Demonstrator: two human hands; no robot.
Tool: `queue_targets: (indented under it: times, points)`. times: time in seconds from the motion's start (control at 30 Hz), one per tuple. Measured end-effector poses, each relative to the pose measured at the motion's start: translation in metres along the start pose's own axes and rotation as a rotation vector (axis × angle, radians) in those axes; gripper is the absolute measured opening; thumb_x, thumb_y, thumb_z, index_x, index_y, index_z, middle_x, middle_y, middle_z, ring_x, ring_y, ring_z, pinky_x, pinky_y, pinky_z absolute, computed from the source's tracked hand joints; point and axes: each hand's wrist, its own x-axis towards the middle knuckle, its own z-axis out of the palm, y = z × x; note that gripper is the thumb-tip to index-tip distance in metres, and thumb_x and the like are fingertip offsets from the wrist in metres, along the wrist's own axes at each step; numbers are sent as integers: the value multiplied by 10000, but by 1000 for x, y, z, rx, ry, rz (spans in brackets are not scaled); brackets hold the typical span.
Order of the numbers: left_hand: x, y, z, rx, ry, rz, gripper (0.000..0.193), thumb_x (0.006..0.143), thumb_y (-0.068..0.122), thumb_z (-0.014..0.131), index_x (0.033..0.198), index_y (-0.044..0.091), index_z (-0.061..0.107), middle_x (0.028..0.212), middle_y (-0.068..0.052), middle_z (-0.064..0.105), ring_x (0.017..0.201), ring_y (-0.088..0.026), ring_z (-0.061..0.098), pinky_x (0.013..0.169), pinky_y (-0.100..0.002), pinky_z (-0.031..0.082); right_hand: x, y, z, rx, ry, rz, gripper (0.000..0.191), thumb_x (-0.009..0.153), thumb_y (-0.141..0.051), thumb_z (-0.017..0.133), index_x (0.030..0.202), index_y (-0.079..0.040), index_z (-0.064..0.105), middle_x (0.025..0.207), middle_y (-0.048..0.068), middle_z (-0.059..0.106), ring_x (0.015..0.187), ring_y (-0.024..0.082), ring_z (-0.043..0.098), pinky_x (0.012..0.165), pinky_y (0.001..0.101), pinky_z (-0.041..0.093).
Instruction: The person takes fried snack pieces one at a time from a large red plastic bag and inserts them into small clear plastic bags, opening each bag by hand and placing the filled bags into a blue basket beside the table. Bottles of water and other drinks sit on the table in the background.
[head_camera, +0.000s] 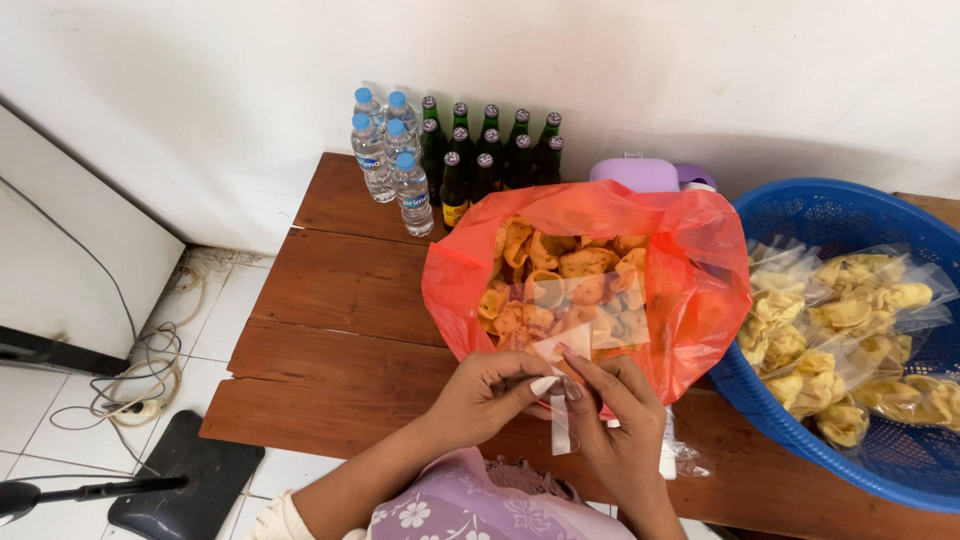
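My left hand (487, 392) and my right hand (617, 412) meet at the near edge of a wooden table (345, 300). Both pinch the mouth of a small clear plastic bag (585, 310) that holds orange crackers. The small bag hangs over a big red plastic bag (700, 270) full of the same orange crackers (560, 260). My fingertips touch the clear film at its lower edge.
A blue plastic basket (850, 215) at the right holds several sealed clear packs of yellow crackers (860, 310). Clear water bottles (395, 160) and dark green glass bottles (490, 150) stand at the back by the white wall. A lilac box (640, 172) sits behind the red bag. Cables (140, 370) lie on the tiled floor.
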Motion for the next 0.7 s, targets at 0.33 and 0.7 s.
queue_targets:
  times: [0.33, 0.7]
  points:
    - [12, -2, 4, -41, -30, 1, 124, 967, 15, 661, 1079, -12, 617, 1084, -59, 743, 1013, -109, 714, 889, -275, 621, -1, 7, -4, -28, -5, -25, 370, 875, -28, 738, 1239, -95, 730, 873, 27, 636, 678, 75, 625, 555, 214, 515]
    - [30, 7, 4, 362, -103, 96, 127, 878, 120, 747, 892, 28, 660, 789, 5, 658, 717, -91, 633, 654, -253, 517, 24, -4, -50, -358, -235, -714, 542, 760, -194, 831, 1276, -188, 666, 1165, 46, 640, 951, 276, 609, 802, 379, 533]
